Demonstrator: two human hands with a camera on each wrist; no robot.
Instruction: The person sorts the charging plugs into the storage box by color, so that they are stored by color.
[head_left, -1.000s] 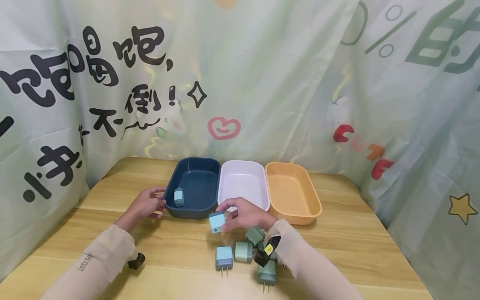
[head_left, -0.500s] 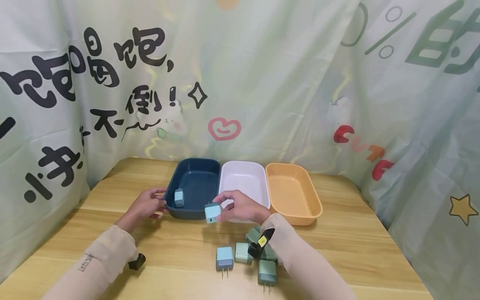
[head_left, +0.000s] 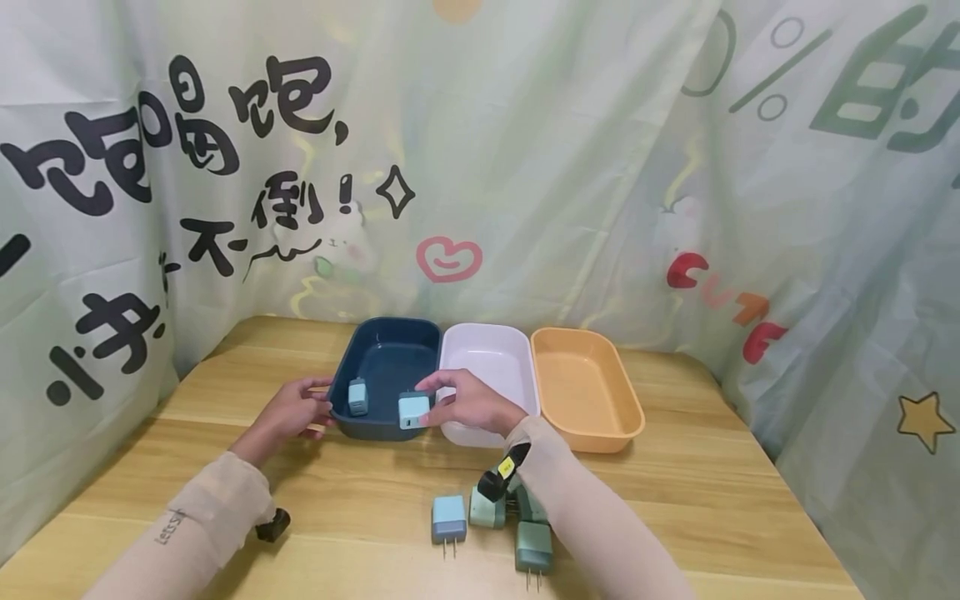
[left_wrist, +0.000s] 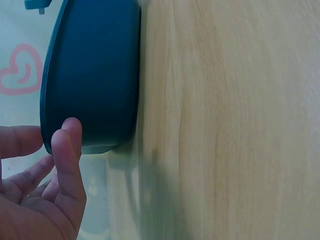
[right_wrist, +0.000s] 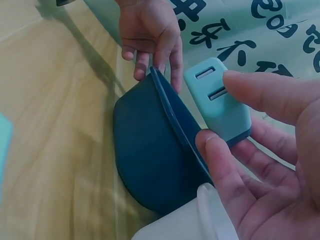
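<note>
My right hand (head_left: 474, 403) pinches a light blue USB charger (head_left: 413, 409) between thumb and fingers, above the near right corner of the dark blue bin (head_left: 397, 367). Two USB slots show on the charger's face in the right wrist view. With its fingers on both sides of the rim, my left hand (head_left: 294, 410) holds the same bin at its near left corner. Inside that bin lies another light blue charger (head_left: 358, 397). A blue charger (head_left: 449, 518) with prongs towards me lies on the table, left of a group of green chargers (head_left: 534, 546), partly hidden by my right forearm.
A white bin (head_left: 487, 354) stands against the dark blue one, and an orange bin (head_left: 585, 379) adjoins it on the right. All rest on a wooden table (head_left: 360, 508). A printed curtain (head_left: 525, 167) hangs behind and at both sides.
My right hand has carried the charger left and away from me, from in front of the bins to over the dark blue bin's edge. The left hand has stayed put.
</note>
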